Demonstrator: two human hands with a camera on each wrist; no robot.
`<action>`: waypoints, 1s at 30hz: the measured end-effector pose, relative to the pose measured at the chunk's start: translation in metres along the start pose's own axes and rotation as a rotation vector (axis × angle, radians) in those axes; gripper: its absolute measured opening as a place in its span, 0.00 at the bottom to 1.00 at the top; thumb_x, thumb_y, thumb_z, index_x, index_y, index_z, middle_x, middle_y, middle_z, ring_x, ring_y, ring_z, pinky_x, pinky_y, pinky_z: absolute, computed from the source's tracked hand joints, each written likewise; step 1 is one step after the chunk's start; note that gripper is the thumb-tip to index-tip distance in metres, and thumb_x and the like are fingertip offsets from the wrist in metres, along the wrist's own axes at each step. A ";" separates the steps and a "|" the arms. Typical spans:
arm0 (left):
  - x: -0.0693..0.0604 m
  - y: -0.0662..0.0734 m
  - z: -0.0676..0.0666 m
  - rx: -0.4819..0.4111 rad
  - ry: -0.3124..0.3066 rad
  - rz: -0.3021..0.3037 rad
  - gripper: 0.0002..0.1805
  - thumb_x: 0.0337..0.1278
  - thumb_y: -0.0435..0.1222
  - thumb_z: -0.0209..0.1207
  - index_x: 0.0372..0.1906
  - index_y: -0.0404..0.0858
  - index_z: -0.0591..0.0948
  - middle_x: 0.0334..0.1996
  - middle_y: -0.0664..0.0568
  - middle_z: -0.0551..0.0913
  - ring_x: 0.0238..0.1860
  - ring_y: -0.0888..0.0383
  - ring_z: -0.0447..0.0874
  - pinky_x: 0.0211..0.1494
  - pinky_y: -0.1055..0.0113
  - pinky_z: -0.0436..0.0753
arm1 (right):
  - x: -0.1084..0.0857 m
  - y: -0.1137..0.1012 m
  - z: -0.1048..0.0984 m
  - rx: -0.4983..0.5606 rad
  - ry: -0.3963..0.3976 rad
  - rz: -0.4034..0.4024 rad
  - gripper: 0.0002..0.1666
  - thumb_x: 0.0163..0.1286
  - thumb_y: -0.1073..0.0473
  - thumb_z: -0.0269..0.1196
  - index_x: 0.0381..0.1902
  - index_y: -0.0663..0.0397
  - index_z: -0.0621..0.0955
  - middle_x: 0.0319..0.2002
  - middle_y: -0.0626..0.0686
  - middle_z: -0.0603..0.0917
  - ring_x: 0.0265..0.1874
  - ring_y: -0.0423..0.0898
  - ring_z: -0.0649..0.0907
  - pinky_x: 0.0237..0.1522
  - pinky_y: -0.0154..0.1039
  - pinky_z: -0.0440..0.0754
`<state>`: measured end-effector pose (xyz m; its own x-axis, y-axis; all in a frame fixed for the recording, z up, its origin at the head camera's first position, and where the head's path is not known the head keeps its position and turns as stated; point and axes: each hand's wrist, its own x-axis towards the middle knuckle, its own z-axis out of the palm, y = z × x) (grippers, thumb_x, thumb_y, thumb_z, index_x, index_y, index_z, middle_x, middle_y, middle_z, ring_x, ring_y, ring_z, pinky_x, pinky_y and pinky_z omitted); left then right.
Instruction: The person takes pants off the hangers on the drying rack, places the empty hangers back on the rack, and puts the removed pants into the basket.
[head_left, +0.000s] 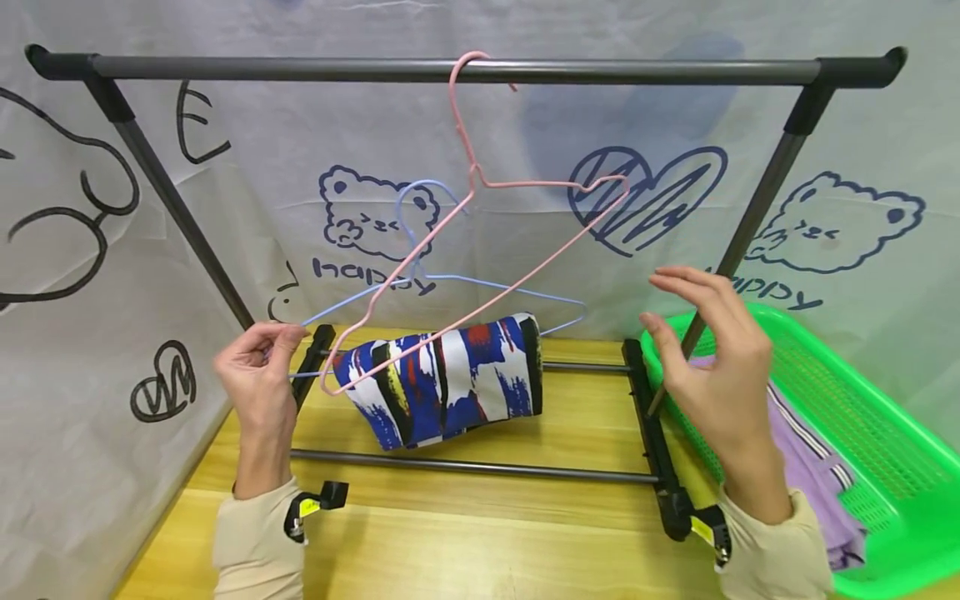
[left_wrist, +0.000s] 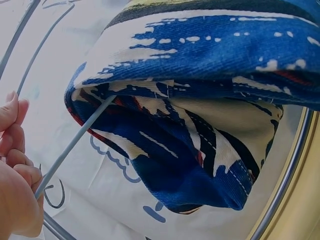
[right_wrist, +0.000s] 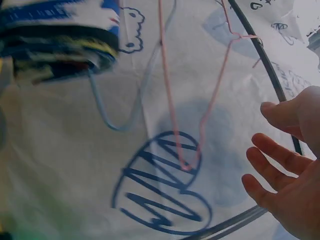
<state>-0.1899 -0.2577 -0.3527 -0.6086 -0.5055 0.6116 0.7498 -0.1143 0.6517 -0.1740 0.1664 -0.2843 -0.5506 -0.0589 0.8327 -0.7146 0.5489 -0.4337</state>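
Observation:
My left hand (head_left: 258,375) pinches the left end of a blue wire hanger (head_left: 352,300). A garment patterned in blue, white, black, red and yellow (head_left: 480,375) is draped over the hanger's bottom bar. In the left wrist view, the hanger's wire (left_wrist: 75,144) runs from the hand into the garment's fold (left_wrist: 200,150). My right hand (head_left: 716,358) is raised near the right post, fingers apart and holding nothing; in the right wrist view the blue hanger's far end (right_wrist: 117,128) is well away from it. A pink hanger (head_left: 525,183) hangs in front, hooked on the rod.
The rack's dark top rod (head_left: 337,69) spans the view, with slanted posts and lower bars on a wooden table (head_left: 480,533). At the right stands a green basket (head_left: 900,450) holding a purple garment (head_left: 813,475). Behind is a white sheet with drawings.

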 end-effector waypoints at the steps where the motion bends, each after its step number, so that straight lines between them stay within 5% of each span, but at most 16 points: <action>1: 0.000 0.000 0.000 -0.002 -0.004 -0.004 0.11 0.55 0.18 0.67 0.27 0.10 0.78 0.22 0.44 0.86 0.24 0.58 0.83 0.34 0.73 0.82 | -0.005 0.001 0.003 0.015 -0.013 0.011 0.24 0.59 0.75 0.72 0.54 0.64 0.85 0.55 0.58 0.85 0.57 0.54 0.81 0.64 0.37 0.73; 4: 0.000 0.000 0.001 0.000 -0.013 -0.011 0.12 0.56 0.19 0.67 0.27 0.11 0.78 0.22 0.45 0.86 0.25 0.58 0.84 0.36 0.72 0.83 | -0.020 0.004 0.013 0.043 -0.079 0.037 0.25 0.59 0.75 0.72 0.56 0.60 0.85 0.56 0.54 0.85 0.57 0.52 0.82 0.54 0.31 0.74; 13: -0.003 0.000 0.005 0.007 -0.025 -0.038 0.11 0.56 0.19 0.68 0.27 0.12 0.79 0.23 0.46 0.86 0.25 0.59 0.81 0.34 0.73 0.79 | -0.051 0.008 0.047 0.129 -0.249 0.071 0.24 0.62 0.71 0.73 0.57 0.57 0.84 0.56 0.52 0.84 0.59 0.52 0.81 0.66 0.39 0.73; 24: -0.005 -0.001 0.009 -0.035 -0.044 -0.060 0.09 0.55 0.18 0.67 0.26 0.14 0.80 0.22 0.45 0.85 0.24 0.59 0.81 0.32 0.73 0.78 | -0.059 0.004 0.075 0.120 -0.309 -0.011 0.35 0.57 0.70 0.77 0.63 0.55 0.81 0.67 0.57 0.77 0.66 0.54 0.77 0.63 0.51 0.76; 30: -0.005 0.000 0.007 -0.033 -0.046 -0.055 0.09 0.56 0.18 0.67 0.26 0.13 0.79 0.22 0.46 0.85 0.24 0.59 0.81 0.33 0.73 0.78 | -0.055 0.001 0.089 0.051 -0.386 -0.079 0.37 0.57 0.65 0.78 0.66 0.58 0.79 0.70 0.61 0.74 0.70 0.59 0.72 0.72 0.55 0.65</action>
<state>-0.1884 -0.2492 -0.3526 -0.6602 -0.4579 0.5954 0.7223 -0.1693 0.6706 -0.1828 0.0954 -0.3610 -0.6080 -0.4136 0.6776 -0.7763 0.4883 -0.3985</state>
